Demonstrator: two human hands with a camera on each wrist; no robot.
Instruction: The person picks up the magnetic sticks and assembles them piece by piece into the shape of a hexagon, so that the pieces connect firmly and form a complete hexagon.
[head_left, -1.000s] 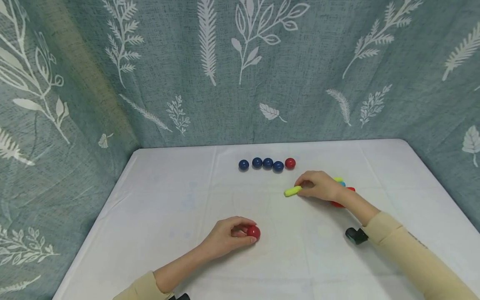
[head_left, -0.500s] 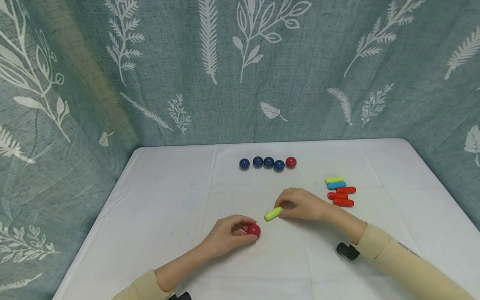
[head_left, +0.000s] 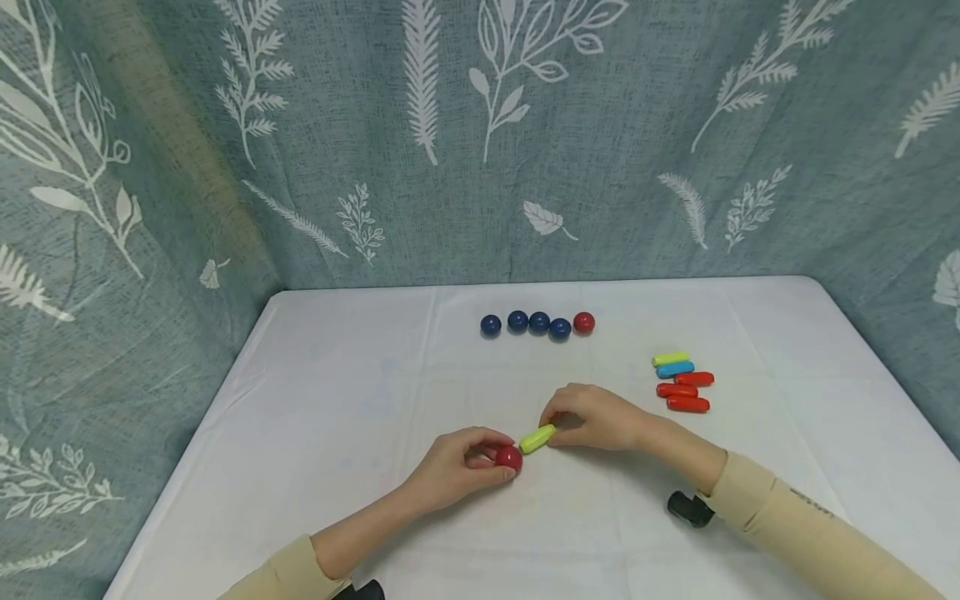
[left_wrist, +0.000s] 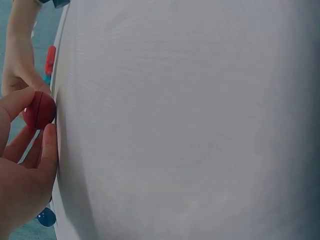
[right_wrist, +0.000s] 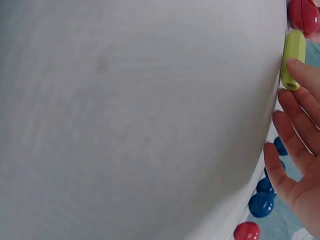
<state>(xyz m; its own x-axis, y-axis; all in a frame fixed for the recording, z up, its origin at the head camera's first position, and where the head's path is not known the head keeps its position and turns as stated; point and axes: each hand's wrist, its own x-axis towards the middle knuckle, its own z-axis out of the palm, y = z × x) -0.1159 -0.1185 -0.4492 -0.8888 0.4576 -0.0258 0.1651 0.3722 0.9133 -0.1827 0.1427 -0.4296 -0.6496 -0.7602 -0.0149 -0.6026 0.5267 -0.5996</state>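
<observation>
My left hand [head_left: 457,468] pinches a red ball [head_left: 509,459] between thumb and fingers on the white tabletop. In the left wrist view a thin seam runs round this red ball [left_wrist: 40,110]. My right hand [head_left: 596,418] holds a short yellow-green stick [head_left: 537,439] by its right end. The stick's other end points at the ball and sits right beside it; whether they touch I cannot tell. In the right wrist view a small hole shows in the near end of the yellow-green stick [right_wrist: 293,60], with the thumb on its side.
Several dark blue balls [head_left: 539,323] and one red ball [head_left: 584,322] line up at the back of the white table [head_left: 337,375]. To the right lie another yellow-green stick [head_left: 671,359], a blue stick [head_left: 676,369] and red sticks [head_left: 687,404]. A patterned curtain [head_left: 450,208] stands behind.
My right hand has brought the yellow-green stick left and nearer, away from the other sticks, up to the red ball. My left hand has stayed nearly still with the ball.
</observation>
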